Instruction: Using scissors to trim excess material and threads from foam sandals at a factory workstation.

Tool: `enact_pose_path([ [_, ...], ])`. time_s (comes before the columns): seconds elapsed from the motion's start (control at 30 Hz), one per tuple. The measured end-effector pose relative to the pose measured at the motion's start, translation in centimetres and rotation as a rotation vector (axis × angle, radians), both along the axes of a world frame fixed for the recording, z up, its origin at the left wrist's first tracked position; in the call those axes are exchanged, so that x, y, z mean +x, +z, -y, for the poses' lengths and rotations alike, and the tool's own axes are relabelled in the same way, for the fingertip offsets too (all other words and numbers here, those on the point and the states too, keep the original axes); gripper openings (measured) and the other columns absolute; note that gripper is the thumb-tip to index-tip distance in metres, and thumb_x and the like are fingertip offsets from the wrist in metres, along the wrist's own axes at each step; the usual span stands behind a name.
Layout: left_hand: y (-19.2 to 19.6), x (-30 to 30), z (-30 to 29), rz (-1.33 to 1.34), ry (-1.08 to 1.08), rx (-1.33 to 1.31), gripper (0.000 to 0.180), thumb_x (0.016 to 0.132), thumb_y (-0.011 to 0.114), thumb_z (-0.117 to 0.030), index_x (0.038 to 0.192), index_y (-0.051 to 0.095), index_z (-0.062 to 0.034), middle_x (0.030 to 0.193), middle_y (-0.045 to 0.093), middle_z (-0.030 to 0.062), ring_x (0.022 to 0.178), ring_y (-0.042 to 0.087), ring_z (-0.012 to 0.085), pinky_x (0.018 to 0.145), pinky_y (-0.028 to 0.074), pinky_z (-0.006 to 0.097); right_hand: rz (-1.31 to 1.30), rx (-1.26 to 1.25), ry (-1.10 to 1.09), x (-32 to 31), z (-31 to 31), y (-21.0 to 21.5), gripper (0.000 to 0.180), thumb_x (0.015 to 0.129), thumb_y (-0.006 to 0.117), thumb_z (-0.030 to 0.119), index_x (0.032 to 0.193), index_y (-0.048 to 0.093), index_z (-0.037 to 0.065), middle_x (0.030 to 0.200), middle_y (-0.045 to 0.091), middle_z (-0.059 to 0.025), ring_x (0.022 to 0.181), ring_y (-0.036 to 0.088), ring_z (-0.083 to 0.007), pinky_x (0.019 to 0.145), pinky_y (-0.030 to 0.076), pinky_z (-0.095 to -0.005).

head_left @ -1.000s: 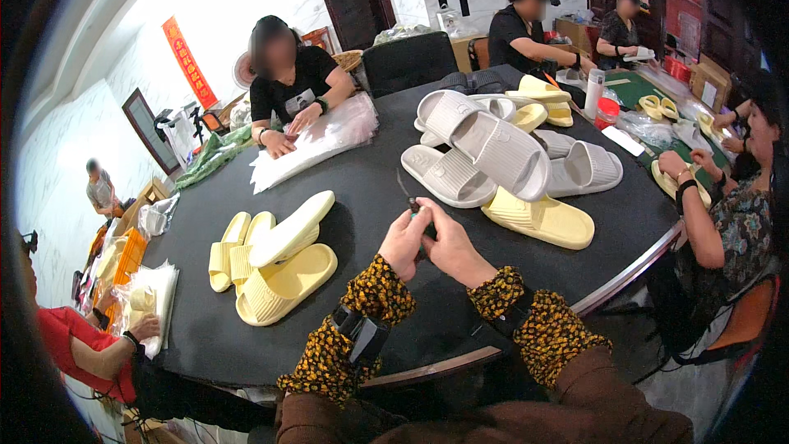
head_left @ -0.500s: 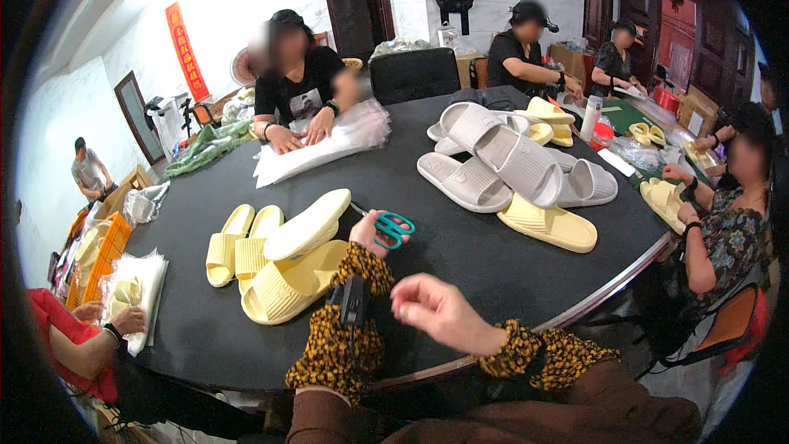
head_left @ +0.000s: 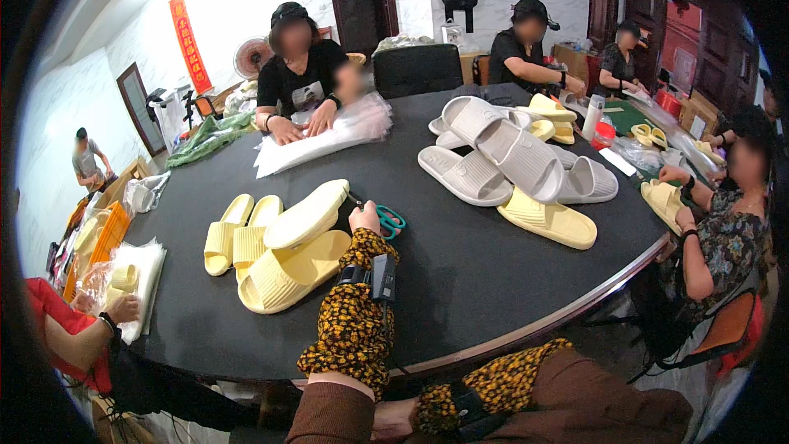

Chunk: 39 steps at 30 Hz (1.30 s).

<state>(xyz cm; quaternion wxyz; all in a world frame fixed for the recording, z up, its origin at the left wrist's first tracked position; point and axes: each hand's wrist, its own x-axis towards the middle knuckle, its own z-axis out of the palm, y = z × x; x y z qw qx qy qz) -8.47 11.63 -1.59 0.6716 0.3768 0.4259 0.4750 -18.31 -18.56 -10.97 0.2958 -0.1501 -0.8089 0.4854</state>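
Note:
My left hand [head_left: 364, 218] is closed around a pair of scissors with green handles [head_left: 391, 222], whose dark blades point toward the slippers on the left. Just beside it, a pale yellow slipper [head_left: 308, 215] leans on another yellow slipper [head_left: 288, 275]. Two smaller yellow slippers [head_left: 226, 238] lie to their left. My right hand [head_left: 396, 419] is low at the bottom edge, below the table rim, and its fingers are hidden behind my left forearm. Both my forearms wear yellow-and-black patterned sleeves.
A pile of grey slippers [head_left: 518, 152] with yellow ones lies on the black table [head_left: 477, 279] at right. Across the table, a person presses clear plastic bags [head_left: 320, 141]. Other people handle slippers on both sides. An orange crate [head_left: 107, 251] stands at left.
My right hand has dropped from above the table edge to the bottom of the view. My left hand has moved slightly up and forward with the scissors, its arm more stretched out.

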Motion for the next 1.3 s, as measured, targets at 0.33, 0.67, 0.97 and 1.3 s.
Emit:
enact_pose_path([
  [0.33,-0.4,-0.1,-0.2,-0.044,0.054,0.091,0.027,0.085,0.047,-0.017,0.096,0.038,0.0061,0.068,0.058,0.0265,0.050,0.060,0.0386,0.041,0.052,0.049,-0.292,-0.507,0.098,-2.6,1.7,0.3,0.027,0.090,0.048,0.024,0.109,0.058,0.006,0.109,0.058,-0.0088,0.097,0.056,-0.0235,0.088,0.043,-0.0372],
  [0.67,-1.5,-1.6,-1.3,-0.023,0.051,0.034,0.025,0.083,0.047,-0.017,0.095,0.036,0.0028,0.076,0.057,0.0264,0.060,0.061,0.0397,0.045,0.052,0.053,-0.823,-1.189,0.281,-4.5,3.1,1.6,0.029,0.090,0.050,0.024,0.113,0.056,0.006,0.115,0.056,-0.0091,0.105,0.053,-0.0230,0.091,0.042,-0.0386],
  [0.97,-1.4,-0.7,-0.8,0.016,-0.011,0.052,0.030,0.086,0.047,-0.018,0.102,0.031,0.0025,0.072,0.056,0.0270,0.055,0.061,0.0401,0.043,0.053,0.052,-1.117,-1.351,0.292,-4.4,3.3,0.6,0.032,0.090,0.052,0.023,0.116,0.054,0.006,0.120,0.054,-0.0094,0.111,0.051,-0.0225,0.094,0.042,-0.0399],
  [1.3,-1.1,-1.2,-0.5,0.048,-0.003,0.052,0.028,0.086,0.046,-0.016,0.097,0.032,0.0046,0.072,0.055,0.0291,0.055,0.060,0.0419,0.042,0.052,0.052,-0.965,-1.554,0.325,-1.7,1.8,3.9,0.034,0.089,0.054,0.023,0.118,0.053,0.005,0.125,0.052,-0.0109,0.115,0.049,-0.0215,0.097,0.040,-0.0403],
])
